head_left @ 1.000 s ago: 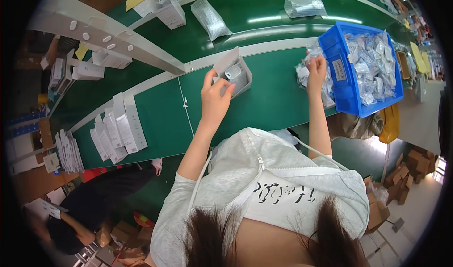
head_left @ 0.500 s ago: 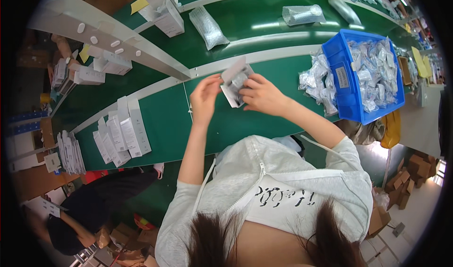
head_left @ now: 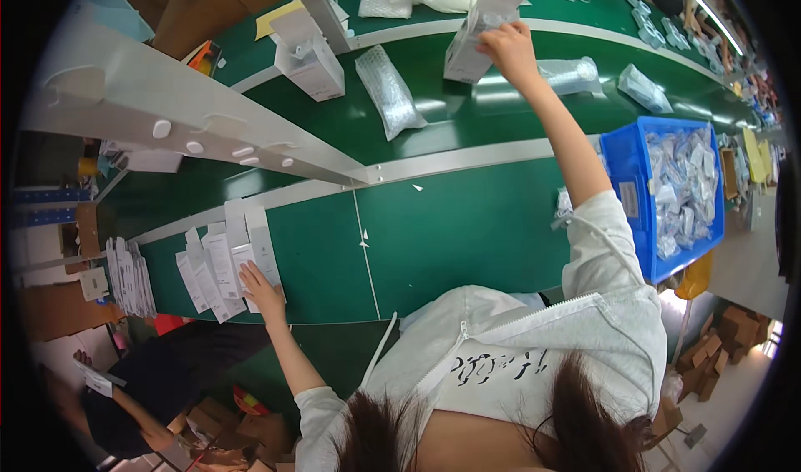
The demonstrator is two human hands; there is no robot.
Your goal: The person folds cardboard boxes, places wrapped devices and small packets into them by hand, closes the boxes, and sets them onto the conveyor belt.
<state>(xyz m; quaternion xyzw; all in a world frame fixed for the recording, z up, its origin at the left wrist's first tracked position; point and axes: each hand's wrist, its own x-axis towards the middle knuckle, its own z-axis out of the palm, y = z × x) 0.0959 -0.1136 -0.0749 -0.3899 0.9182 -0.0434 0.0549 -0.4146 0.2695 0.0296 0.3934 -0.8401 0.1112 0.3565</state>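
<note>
On the green strip beyond the bench, my right hand [head_left: 509, 51] has its fingers bent over the rim of an upright white box [head_left: 463, 60], whose flap stands up. Something whitish shows inside this box, too small to make out. My left hand [head_left: 264, 293] lies with fingers stretched out on the overlapping flat white cartons [head_left: 219, 263] at the left of the bench. Left of the upright box rest a bubble-wrapped item [head_left: 390, 92] and another white box with its flap up [head_left: 310, 69].
A blue bin [head_left: 632, 193] full of small clear-bagged parts stands at the right. A slanted metal post [head_left: 275, 134] rises at the left. More wrapped items [head_left: 571, 75] lie on the far strip. A co-worker's arm [head_left: 138, 409] shows at the lower left.
Both hands were together over the middle of the bench with a small white box. The right has reached far and right to the strip; the left has moved to the flat cartons.
</note>
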